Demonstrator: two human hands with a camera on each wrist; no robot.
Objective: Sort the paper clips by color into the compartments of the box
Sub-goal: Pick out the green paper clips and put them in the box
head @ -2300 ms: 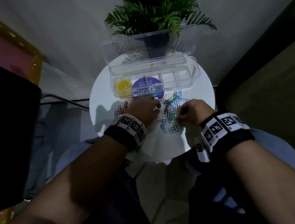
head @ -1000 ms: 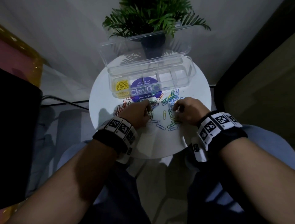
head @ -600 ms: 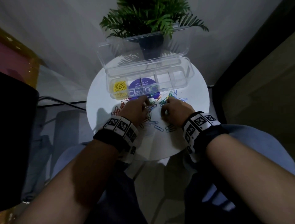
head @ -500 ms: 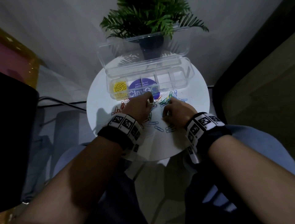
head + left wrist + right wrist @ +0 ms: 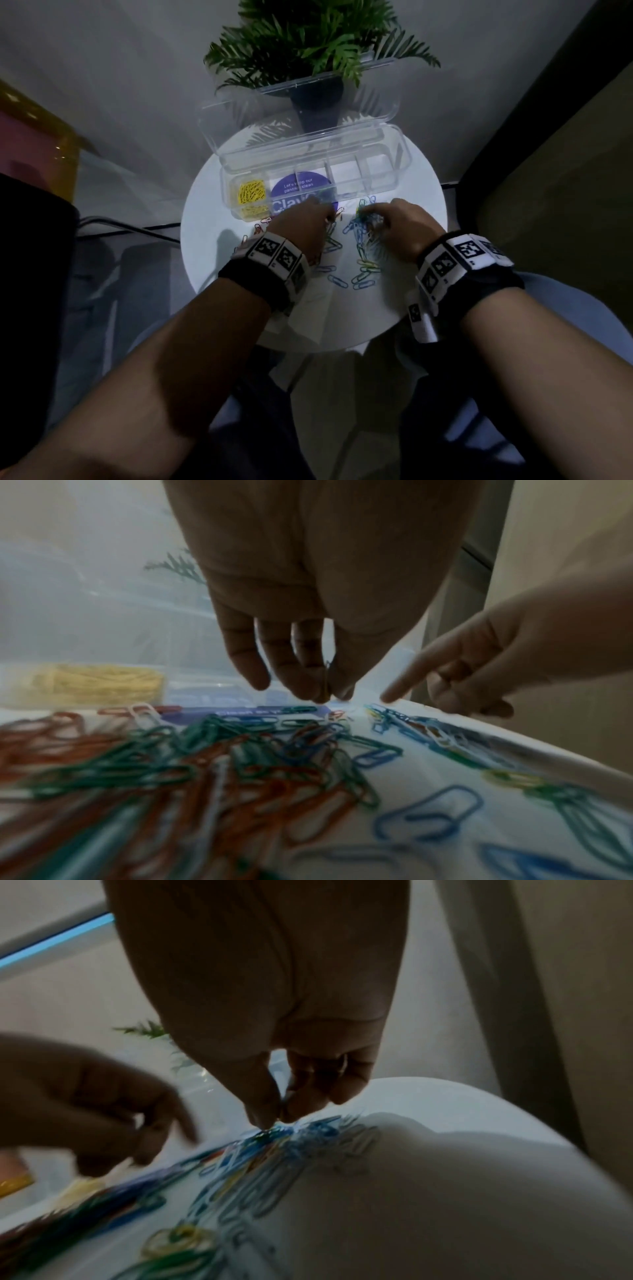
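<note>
Dim light fell on a small round white tabletop (image 5: 404, 301) set against a pale wall, with a potted plant (image 5: 318, 44) at its far edge. A clear compartment box (image 5: 397, 161) stood open just beyond the hands, lid tipped back toward the plant, so each compartment could be reached from the front. Only the leftmost one was filled, with yellow paper clips (image 5: 251, 195); the others looked bare apart from a purple label showing through the floor.

Loose paper clips (image 5: 212, 753) in red, green and blue lay spread thin between box and body, probably so single colors could be picked out. The left hand (image 5: 301, 226) hovered over the heap near the box, and its grip appeared to pinch one thin clip (image 5: 327, 680) between thumb and fingertip, though the view was soft. The right hand (image 5: 400, 229) pinched down with thumb and forefinger into the blue-green cluster (image 5: 294, 1139); whether it had a clip I could not tell.
</note>
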